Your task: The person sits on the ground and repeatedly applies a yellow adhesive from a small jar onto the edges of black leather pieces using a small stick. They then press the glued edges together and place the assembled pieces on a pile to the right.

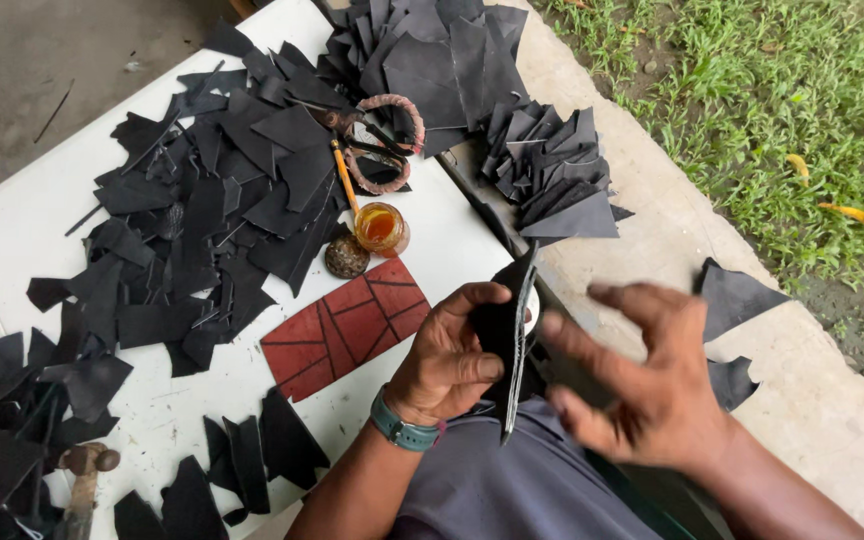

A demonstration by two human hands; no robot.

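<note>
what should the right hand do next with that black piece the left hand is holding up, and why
Probably bring the right hand in to pinch the free edge of the flat black leather-like piece. The left hand holds that piece upright on edge, while the right hand is open, empty, motion-blurred and apart from it. The small jar of amber glue with its brush sits farther off on the white table.

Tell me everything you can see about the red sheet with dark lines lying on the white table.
The red sheet is a flat, roughly four-sided piece, brick-red and matte, perhaps leather or rubber. Dark straight lines divide it into triangles and strips. It lies tilted on the white table, below the small glass jar of amber liquid. It lies just left of the left hand; whether they touch is unclear. Black scraps lie nearby.
</note>
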